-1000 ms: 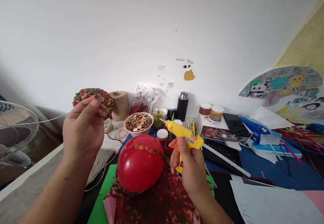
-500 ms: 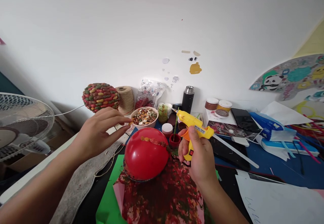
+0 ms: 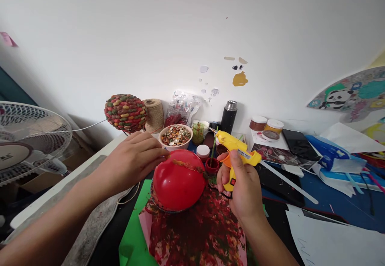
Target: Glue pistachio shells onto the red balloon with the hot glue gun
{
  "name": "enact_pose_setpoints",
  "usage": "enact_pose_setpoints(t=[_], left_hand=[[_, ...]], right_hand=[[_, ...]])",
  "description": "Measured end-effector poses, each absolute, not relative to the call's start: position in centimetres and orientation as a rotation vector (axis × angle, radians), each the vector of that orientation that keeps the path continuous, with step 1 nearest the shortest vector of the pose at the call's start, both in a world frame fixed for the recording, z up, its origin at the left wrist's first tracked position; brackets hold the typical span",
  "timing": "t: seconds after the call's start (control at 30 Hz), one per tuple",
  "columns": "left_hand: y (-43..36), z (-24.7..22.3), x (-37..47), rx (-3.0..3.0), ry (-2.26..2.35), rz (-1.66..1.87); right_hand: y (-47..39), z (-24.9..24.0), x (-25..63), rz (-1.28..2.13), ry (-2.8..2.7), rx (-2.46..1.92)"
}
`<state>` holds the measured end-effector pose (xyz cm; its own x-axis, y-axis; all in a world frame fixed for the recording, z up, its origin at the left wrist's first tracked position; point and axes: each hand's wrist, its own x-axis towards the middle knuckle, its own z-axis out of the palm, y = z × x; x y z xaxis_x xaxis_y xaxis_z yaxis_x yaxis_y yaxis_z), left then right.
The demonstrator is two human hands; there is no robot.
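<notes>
A red balloon (image 3: 177,186) rests on its side on a paint-smeared sheet (image 3: 192,234), with a row of small orange-brown pieces (image 3: 186,166) stuck across its top. My left hand (image 3: 135,156) has its fingertips pressed together at the balloon's upper left; anything between them is too small or hidden to name. To the right, my right hand (image 3: 245,186) is closed around a yellow hot glue gun (image 3: 237,148), its nozzle pointing up and left, apart from the balloon. Behind the balloon stands a bowl (image 3: 176,146) filled with mixed seeds or shells.
A ball covered in coloured pieces (image 3: 125,113) and a twine spool (image 3: 155,115) stand at the back left. Near them is a fan (image 3: 33,146). Paint jars (image 3: 203,152), a black flask (image 3: 229,117) and a phone (image 3: 300,144) are further right. Papers (image 3: 333,238) lie at front right.
My left hand has moved from beside the bowl, where a small orange piece showed at its fingertips, to the balloon's upper left. The right hand keeps holding the glue gun; the view has shifted slightly.
</notes>
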<state>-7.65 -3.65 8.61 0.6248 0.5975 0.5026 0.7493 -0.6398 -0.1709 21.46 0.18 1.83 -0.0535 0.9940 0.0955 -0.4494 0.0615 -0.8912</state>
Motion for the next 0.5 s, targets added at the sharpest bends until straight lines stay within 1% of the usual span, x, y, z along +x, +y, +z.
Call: enact_pose_setpoints(t=[0.5], left_hand=[[-3.74,8.25,-6.89,-2.453,-1.059,-0.493]], right_hand=[[-0.04,1.62,21.43,1.362,-0.987,-0.769]])
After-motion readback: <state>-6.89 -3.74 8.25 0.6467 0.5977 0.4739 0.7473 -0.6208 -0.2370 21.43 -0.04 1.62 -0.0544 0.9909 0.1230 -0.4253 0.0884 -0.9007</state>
